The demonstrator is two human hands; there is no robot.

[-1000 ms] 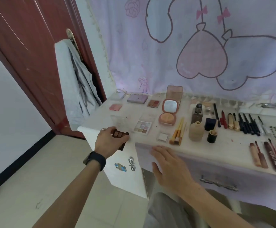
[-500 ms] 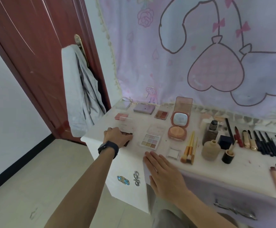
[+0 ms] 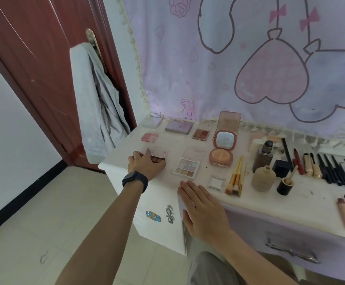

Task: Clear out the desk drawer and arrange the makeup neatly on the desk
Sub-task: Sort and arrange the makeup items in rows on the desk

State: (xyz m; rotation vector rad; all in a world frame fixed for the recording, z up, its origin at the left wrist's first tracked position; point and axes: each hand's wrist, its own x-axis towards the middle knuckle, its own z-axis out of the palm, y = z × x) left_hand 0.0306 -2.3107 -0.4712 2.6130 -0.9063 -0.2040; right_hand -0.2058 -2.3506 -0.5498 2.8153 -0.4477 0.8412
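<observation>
My left hand (image 3: 144,166) rests on the desk (image 3: 163,188) near its left front corner, fingers closed on a small dark brown eyeshadow palette (image 3: 158,159) with a clear lid. My right hand (image 3: 202,208) lies flat and open, palm down, over the desk's front edge above the lilac drawer front (image 3: 291,229). Laid out in rows on the desk are a nine-pan eyeshadow palette (image 3: 186,168), an open peach blush compact (image 3: 222,149), makeup brushes (image 3: 237,176), a beige bottle (image 3: 263,178) and a row of pencils and lipsticks (image 3: 321,168).
A red-brown door (image 3: 39,64) with a grey garment (image 3: 97,105) hung on its handle stands left of the desk. A lilac curtain (image 3: 249,58) hangs behind. Two hair clips (image 3: 161,215) decorate the cabinet side. The drawer's metal handle (image 3: 293,254) is at lower right.
My left hand carried the brown palette from the desk's front corner up onto the desk surface and set it down. My right hand stayed flat on the front edge.
</observation>
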